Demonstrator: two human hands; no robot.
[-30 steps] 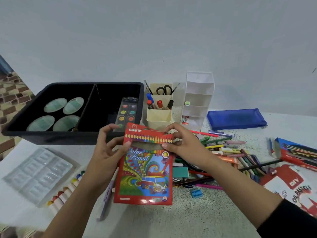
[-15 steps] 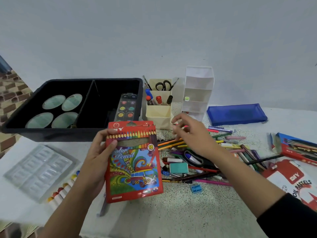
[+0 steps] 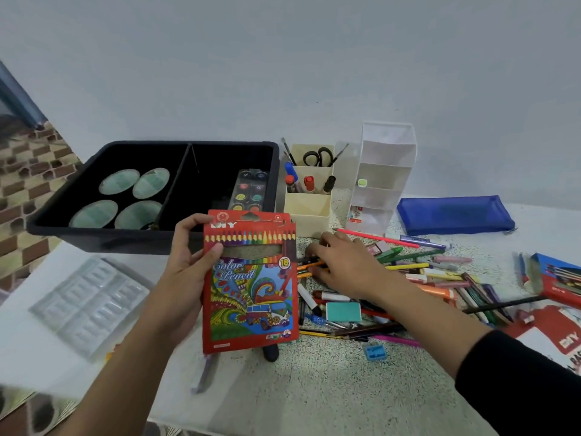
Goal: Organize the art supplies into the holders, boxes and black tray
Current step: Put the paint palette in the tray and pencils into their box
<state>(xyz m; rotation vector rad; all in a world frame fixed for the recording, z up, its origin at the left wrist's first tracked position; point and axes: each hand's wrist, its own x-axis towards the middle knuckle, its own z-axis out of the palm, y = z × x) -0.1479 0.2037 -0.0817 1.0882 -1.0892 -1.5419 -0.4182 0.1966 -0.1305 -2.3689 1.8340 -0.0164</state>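
My left hand (image 3: 185, 265) grips a red "Color Pencil" box (image 3: 251, 297) upright above the table's middle, its top flap open. My right hand (image 3: 342, 262) lies on the pile of loose pencils and pens (image 3: 418, 278), with its fingers closing on orange pencils (image 3: 309, 265) just right of the box. The black tray (image 3: 94, 237) stands at the back left and holds round green palettes and a watercolour set (image 3: 250, 190). Behind the box stand a cream holder (image 3: 309, 212) with scissors and markers, and a white shelf holder (image 3: 385, 171).
A clear plastic insert (image 3: 85, 306) lies at the left. A blue pouch (image 3: 452, 215) sits at the back right. Another pencil box (image 3: 559, 278) and an oil pastels box (image 3: 566, 338) lie at the far right. A teal eraser (image 3: 342, 311) and a blue sharpener (image 3: 375, 352) sit in front of the pile.
My right hand let go of the box top and dropped onto the pencil pile. My left hand now holds the box alone, slightly further left.
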